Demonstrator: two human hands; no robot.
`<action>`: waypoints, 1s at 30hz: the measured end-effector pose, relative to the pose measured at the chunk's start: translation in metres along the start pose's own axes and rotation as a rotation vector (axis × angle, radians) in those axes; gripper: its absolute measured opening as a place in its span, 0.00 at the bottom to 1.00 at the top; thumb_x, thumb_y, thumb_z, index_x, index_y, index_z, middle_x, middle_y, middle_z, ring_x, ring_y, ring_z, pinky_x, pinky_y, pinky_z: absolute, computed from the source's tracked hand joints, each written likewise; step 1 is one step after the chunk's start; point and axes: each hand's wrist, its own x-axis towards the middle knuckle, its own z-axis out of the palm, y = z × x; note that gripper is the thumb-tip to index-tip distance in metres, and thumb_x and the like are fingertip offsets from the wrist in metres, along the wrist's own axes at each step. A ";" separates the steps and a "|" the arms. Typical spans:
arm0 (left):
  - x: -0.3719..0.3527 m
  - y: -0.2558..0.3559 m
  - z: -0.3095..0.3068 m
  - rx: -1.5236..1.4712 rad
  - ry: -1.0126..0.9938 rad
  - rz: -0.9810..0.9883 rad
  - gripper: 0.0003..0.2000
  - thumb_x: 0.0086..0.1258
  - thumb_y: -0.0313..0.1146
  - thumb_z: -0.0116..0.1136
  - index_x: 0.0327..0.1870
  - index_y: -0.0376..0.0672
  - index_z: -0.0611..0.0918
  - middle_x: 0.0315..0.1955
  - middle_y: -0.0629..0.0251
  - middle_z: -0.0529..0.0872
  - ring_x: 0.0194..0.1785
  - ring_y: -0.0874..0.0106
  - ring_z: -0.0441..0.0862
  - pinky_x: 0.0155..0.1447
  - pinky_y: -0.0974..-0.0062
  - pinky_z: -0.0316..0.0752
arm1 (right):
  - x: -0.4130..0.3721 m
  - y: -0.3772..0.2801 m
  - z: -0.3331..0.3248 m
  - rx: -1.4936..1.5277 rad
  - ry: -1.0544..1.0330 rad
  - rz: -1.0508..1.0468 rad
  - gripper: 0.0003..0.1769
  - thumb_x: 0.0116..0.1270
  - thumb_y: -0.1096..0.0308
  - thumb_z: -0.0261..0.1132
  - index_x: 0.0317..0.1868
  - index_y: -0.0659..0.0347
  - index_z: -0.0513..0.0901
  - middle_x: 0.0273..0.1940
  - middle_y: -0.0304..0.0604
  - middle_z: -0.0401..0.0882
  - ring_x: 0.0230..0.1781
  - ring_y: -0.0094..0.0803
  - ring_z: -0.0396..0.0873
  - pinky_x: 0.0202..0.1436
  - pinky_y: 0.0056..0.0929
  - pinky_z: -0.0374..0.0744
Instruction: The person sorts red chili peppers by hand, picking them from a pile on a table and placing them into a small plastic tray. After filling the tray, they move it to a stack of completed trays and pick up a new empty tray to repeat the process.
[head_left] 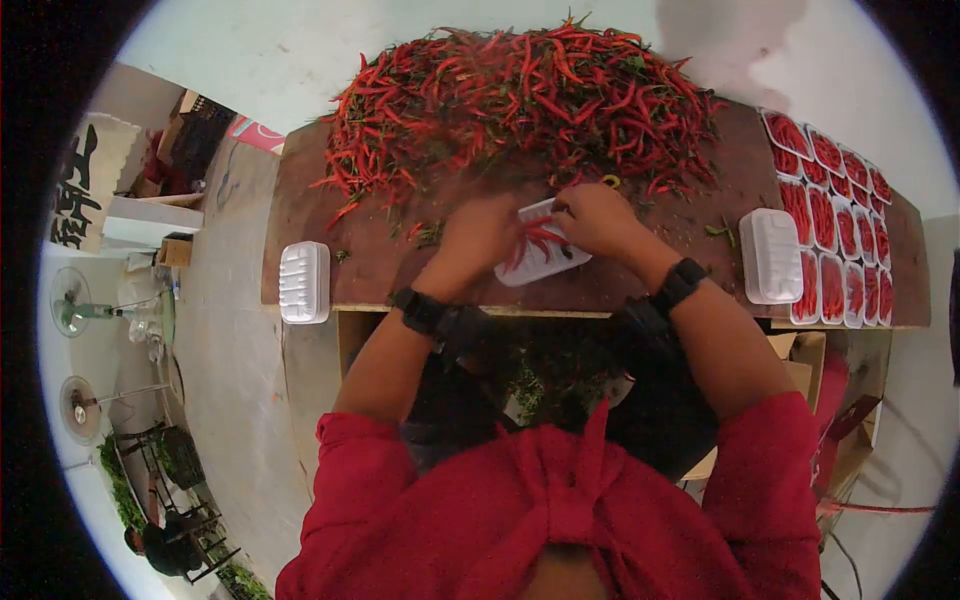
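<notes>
A small white tray (545, 268) lies near the front edge of the brown table, between my two hands. Several red chili peppers (543, 236) are in or just above it. My left hand (482, 236), smeared by motion, is closed at the tray's left side, with blurred red chili peppers at its fingertips. My right hand (600, 216) is over the tray's right side, its fingers curled in a pinch at the end of the chili peppers. Beyond both hands rises a large heap of red chili peppers (530, 90) with green stems.
Stacked white trays stand on the table at the left (305, 283) and right (771, 256). Filled chili trays (825, 215) sit in rows at the far right. Loose stems (722, 232) lie on the brown table (670, 240). Fans (72, 302) and another person (170, 540) are at left.
</notes>
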 end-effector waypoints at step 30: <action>-0.006 -0.008 0.006 -0.021 0.028 0.115 0.11 0.52 0.33 0.59 0.37 0.41 0.78 0.32 0.51 0.81 0.38 0.51 0.78 0.42 0.58 0.73 | 0.000 -0.003 -0.001 -0.017 -0.066 0.025 0.12 0.55 0.63 0.59 0.36 0.60 0.82 0.33 0.50 0.81 0.37 0.47 0.78 0.43 0.43 0.75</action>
